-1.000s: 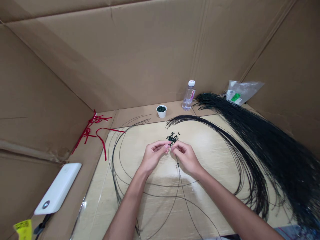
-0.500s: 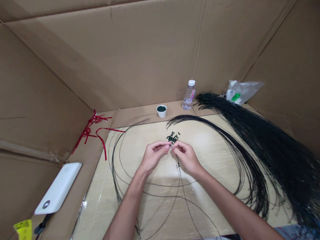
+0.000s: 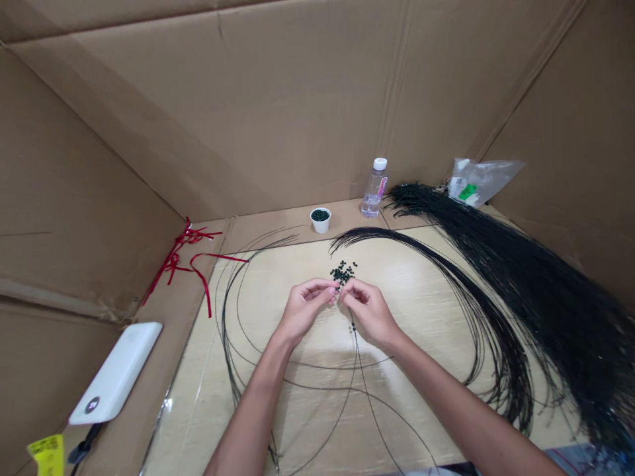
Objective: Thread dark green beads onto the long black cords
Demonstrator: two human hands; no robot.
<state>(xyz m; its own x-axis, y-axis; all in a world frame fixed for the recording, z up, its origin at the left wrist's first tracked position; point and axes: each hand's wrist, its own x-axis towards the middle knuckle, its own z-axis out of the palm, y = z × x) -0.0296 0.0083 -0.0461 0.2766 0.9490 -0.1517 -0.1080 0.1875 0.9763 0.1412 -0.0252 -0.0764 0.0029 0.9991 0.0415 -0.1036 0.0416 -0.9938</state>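
My left hand (image 3: pixel 311 301) pinches a small dark bead between thumb and fingers, partly hidden by the fingertips. Close beside it, my right hand (image 3: pixel 366 305) is closed on a thin dark cord (image 3: pixel 358 360). Below the right fingers, a few dark beads (image 3: pixel 353 326) sit on the cord, and its strands spread down toward the table's near edge. Just beyond both hands lies a small pile of dark green beads (image 3: pixel 342 272) on the pale table.
A white cup (image 3: pixel 321 225) of dark beads and a water bottle (image 3: pixel 373 192) stand at the back. Dark cord bundles (image 3: pixel 526 291) curve along the right, near a clear plastic bag (image 3: pixel 483 180). Red ribbons (image 3: pixel 173 261) and a white power bank (image 3: pixel 118 373) lie left. Loose cords (image 3: pixel 225 330) loop across the table.
Both hands keep nearly the same place and pinch. The beads on the cord below the right hand have shifted very slightly left.
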